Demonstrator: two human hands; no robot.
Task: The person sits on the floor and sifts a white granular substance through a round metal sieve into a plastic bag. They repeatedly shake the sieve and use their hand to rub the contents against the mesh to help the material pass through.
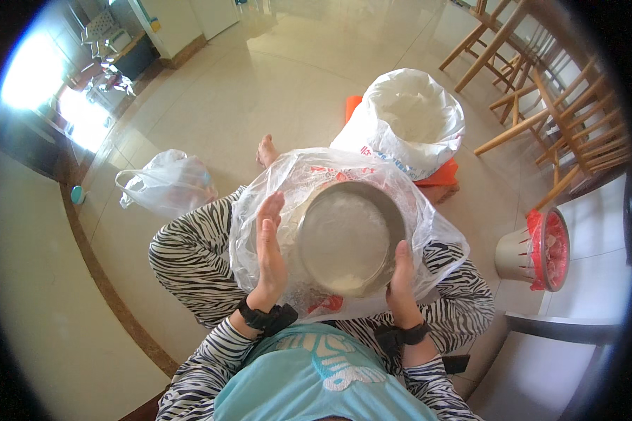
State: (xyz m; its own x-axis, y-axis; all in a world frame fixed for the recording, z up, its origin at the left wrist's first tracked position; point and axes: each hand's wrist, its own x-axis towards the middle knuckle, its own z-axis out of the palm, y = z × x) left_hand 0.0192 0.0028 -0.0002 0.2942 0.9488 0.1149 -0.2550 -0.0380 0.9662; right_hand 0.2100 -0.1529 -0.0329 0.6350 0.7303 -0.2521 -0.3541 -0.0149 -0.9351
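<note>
A round metal sieve [347, 237] with white powder, apparently flour, on its mesh is above a clear plastic bag [258, 173] spread over my lap. My right hand [402, 279] grips the sieve's rim at its lower right. To the left of the sieve, my left hand [271, 252] is held upright, palm facing the rim, fingers extended and a gap between it and the rim. Pale powder shows in the plastic bag under the sieve. Beyond my lap, an open white sack [411, 121] of white powder stands on the floor.
An orange item [440, 173] lies under the sack. A tied white plastic bag [171, 181] sits on the floor at left. At right are a waste bin [516, 252] with a red liner, wooden chairs [553, 116] and a dark-framed chair [563, 329]. A small turquoise round object [77, 194] lies far left.
</note>
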